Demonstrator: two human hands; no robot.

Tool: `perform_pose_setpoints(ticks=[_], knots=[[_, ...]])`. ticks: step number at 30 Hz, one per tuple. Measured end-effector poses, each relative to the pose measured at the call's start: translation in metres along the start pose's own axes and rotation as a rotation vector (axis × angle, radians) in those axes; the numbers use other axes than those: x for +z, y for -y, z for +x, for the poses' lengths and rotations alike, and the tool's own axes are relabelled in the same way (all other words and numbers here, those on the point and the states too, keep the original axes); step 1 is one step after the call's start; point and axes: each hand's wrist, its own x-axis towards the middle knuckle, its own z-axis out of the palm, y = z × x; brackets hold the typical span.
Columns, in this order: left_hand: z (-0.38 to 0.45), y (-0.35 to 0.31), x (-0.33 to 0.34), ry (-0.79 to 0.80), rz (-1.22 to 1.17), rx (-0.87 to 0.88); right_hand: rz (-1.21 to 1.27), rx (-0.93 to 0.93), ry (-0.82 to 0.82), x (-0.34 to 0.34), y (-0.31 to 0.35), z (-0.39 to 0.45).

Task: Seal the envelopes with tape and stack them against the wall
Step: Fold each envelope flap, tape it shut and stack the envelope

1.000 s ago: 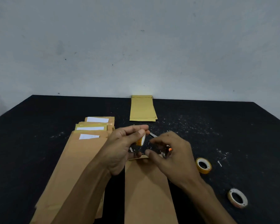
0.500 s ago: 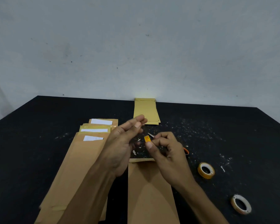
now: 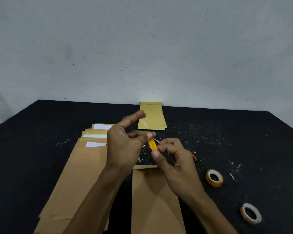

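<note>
My right hand (image 3: 174, 164) pinches a small yellow tape roll (image 3: 153, 145) between thumb and fingers, above the table. My left hand (image 3: 125, 142) is raised beside it, its thumb tip touching the top of the roll and its index finger stretched up. A faint strip of clear tape seems to hang from that fingertip. Below both hands a brown envelope (image 3: 156, 200) lies lengthwise with its flap end away from me. A pile of brown envelopes (image 3: 78, 174) with white paper showing lies to its left. A small stack of envelopes (image 3: 151, 115) lies against the wall.
On the black table (image 3: 41, 132), a yellow tape roll (image 3: 214, 177) and a white tape roll (image 3: 250, 215) lie at the right. An orange object (image 3: 194, 157) peeks out behind my right hand. Small scraps litter the middle of the table.
The small roll passed from my left hand to my right. My left hand opened and its index finger rose away from the roll. Both hands lifted slightly.
</note>
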Motion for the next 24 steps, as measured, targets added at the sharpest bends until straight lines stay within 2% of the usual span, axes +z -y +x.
perform_pose_setpoints(ticks=[3,9,13,14,16,17,19,21,24], knots=[[0.004,-0.003,0.000,-0.036,0.005,0.044,-0.004,0.033,-0.016,0.002,0.005,-0.001],[0.002,-0.003,0.001,0.164,0.088,0.047,0.006,0.121,0.032,-0.008,0.004,-0.004],[0.002,0.002,0.000,0.190,0.115,0.024,0.096,0.226,0.012,-0.022,0.005,-0.004],[0.002,0.002,0.000,0.199,0.122,0.009,0.035,0.238,-0.033,-0.027,0.003,-0.002],[0.001,0.002,-0.001,0.233,0.131,-0.027,-0.308,0.234,-0.140,-0.041,-0.007,0.005],[0.000,0.002,-0.002,0.257,0.137,-0.043,-0.539,0.239,-0.141,-0.048,-0.011,0.009],[-0.001,0.003,-0.004,0.306,0.148,-0.073,-0.908,0.303,-0.024,-0.056,-0.017,0.016],[-0.002,0.005,-0.004,0.347,0.158,-0.095,-1.010,0.399,0.101,-0.058,-0.016,0.022],[-0.004,0.006,-0.004,0.385,0.168,-0.105,-1.017,0.434,0.128,-0.056,-0.014,0.027]])
